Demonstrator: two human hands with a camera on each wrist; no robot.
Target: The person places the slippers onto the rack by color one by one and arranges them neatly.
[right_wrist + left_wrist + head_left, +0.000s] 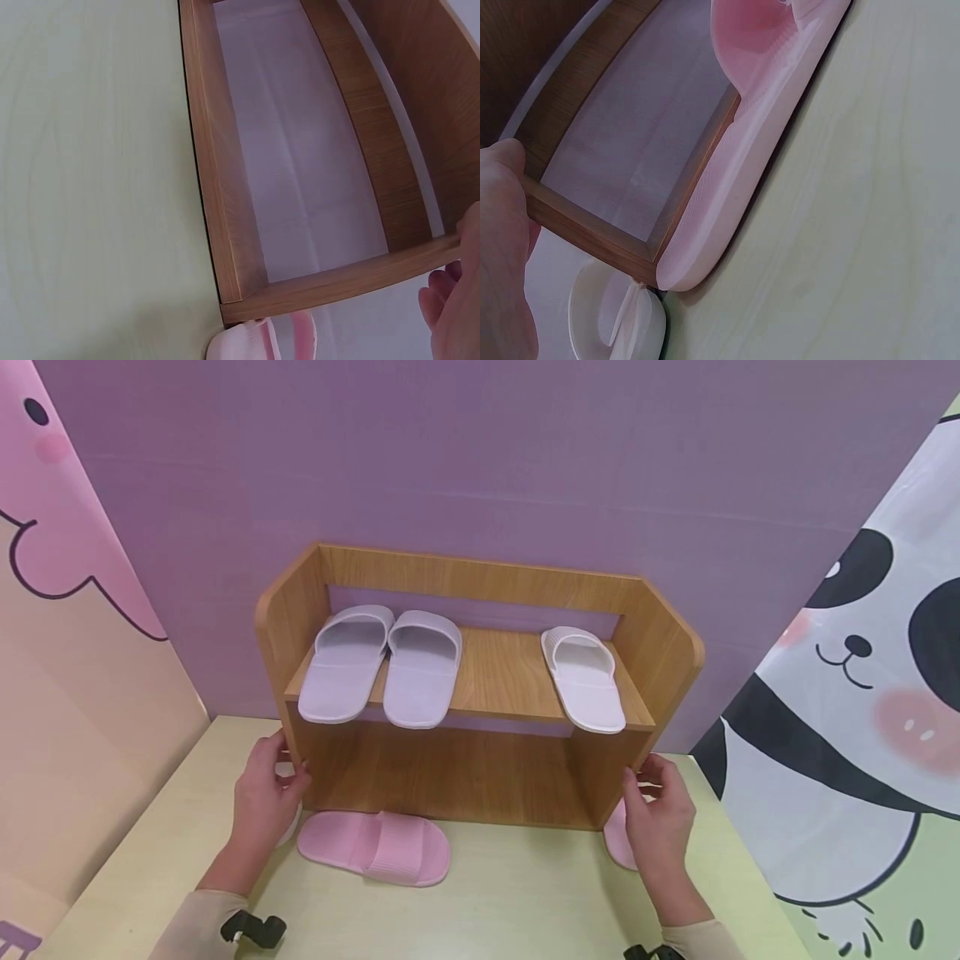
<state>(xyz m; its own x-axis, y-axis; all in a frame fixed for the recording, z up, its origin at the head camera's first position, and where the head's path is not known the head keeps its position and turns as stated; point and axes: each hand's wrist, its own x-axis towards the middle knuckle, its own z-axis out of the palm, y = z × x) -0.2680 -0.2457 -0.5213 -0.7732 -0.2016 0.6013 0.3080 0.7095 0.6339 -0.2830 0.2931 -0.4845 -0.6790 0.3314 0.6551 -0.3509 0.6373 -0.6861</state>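
A small wooden shoe rack [502, 672] stands against the purple wall. My left hand [262, 797] grips its left side panel, with the thumb on the front edge [577, 225]. On the opposite side, my right hand [662, 814] pinches the right panel [352, 281] between thumb and fingers. Two pale lavender slippers [343, 672] [422, 681] sit side by side on the upper shelf's left; one white slipper [588, 685] is at its right. A pink slipper [397, 852] lies sideways before the rack, close against its bottom edge in the left wrist view.
Beside the rack's left end is a white slipper [649, 322], mostly hidden by my left hand in the head view. Another pink slipper [618, 839] lies by the right end, partly covered. A pale wooden table [517, 902] supports everything, with cartoon-printed panels [862, 752] at both sides.
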